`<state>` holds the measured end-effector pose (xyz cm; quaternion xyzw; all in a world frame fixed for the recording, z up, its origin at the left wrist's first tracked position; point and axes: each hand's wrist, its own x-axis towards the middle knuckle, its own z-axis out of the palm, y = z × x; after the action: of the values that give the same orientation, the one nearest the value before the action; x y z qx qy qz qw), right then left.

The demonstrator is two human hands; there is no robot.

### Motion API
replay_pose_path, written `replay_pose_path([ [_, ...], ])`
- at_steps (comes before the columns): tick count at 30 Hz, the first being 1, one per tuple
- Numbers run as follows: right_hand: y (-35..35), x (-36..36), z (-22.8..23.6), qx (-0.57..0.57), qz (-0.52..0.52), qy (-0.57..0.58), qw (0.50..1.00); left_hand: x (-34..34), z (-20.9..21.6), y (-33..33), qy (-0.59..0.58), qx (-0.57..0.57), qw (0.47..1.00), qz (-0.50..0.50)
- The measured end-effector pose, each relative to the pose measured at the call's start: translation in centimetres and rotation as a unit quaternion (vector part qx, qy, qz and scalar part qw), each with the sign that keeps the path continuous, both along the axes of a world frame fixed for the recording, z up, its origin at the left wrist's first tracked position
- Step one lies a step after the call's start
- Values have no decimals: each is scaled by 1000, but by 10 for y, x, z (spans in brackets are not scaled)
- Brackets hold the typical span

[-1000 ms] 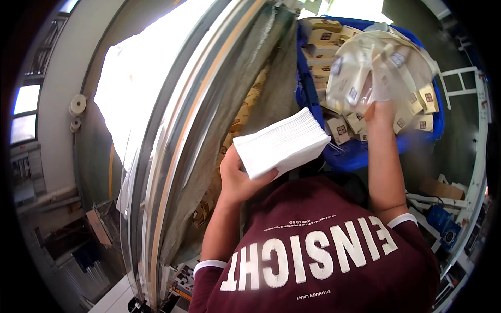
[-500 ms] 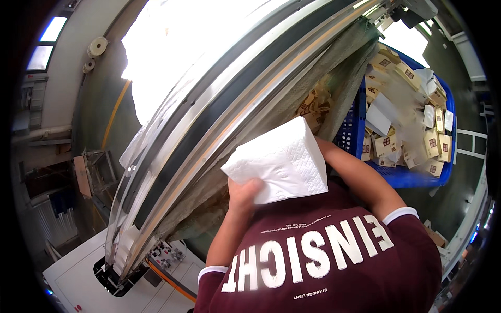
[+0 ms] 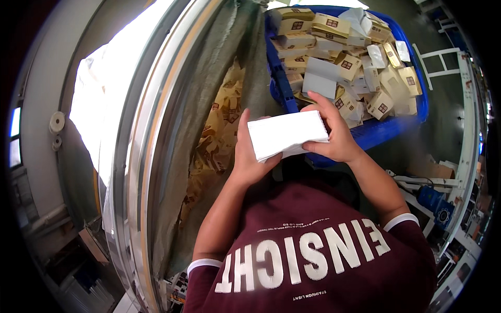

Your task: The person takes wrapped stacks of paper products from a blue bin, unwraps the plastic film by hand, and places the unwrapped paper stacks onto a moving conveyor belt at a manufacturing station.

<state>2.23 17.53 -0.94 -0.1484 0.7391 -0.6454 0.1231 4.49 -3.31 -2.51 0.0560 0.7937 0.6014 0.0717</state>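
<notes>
L hand (image 3: 249, 163) was approx. half open, cupped round the left end of a stack of folded white tissue (image 3: 288, 133), thumb along the near edge, fingers up the left side; exact fingertip contact on that side was partly hidden. R hand (image 3: 339, 137) was at the opp. end in a loose C, approx. half open: thumb at the near right corner, index reaching up past the far right corner, other fingers mostly hidden behind the stack. So the tissue was held btwn both hands, up in front of the maroon T-shirt (image 3: 302, 201), long side running roughly L–R w/ the right end a bit higher. Its upper face looked plain white, detail washed out.

Just beyond the hands, up & to the R, stood a blue plastic crate (image 3: 386, 131) heaped w/ cream tissue packs (image 3: 331, 26) w/ dark square marks, lying at all angles. A pale grey folded card (image 3: 319, 78) lay on the heap nr the crate's left side.

L of the hands, grey-green cloth (image 3: 209, 88) hung alongside long metal rails (image 3: 130, 156), w/ crumpled cream wrappers (image 3: 222, 122) showing in its gap. Far L: overexposed white sheet (image 3: 96, 99). Far R: blue motor (image 3: 436, 206) by a white metal frame (image 3: 469, 104).
</notes>
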Motion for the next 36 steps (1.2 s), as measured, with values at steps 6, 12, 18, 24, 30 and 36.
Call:
replay_pose_path([
  [6,60,15,-74,38,-53,0,998,-13,-79,52,-11,-39,998,-38],
  [12,84,6,-104,4,18,-27,999,-14,-90,58,-60,-83,994,-48],
  [18,73,3,-86,80,27,35,996,-10,-73,56,-80,-47,995,-48],
  [24,61,10,-109,165,27,-58,984,2,-92,44,-118,-114,986,-43],
  [30,43,4,-68,139,71,-22,987,-1,-40,31,-94,-171,980,-48],
  [36,68,15,-41,92,-10,-143,985,-14,53,-50,-144,204,939,238],
])
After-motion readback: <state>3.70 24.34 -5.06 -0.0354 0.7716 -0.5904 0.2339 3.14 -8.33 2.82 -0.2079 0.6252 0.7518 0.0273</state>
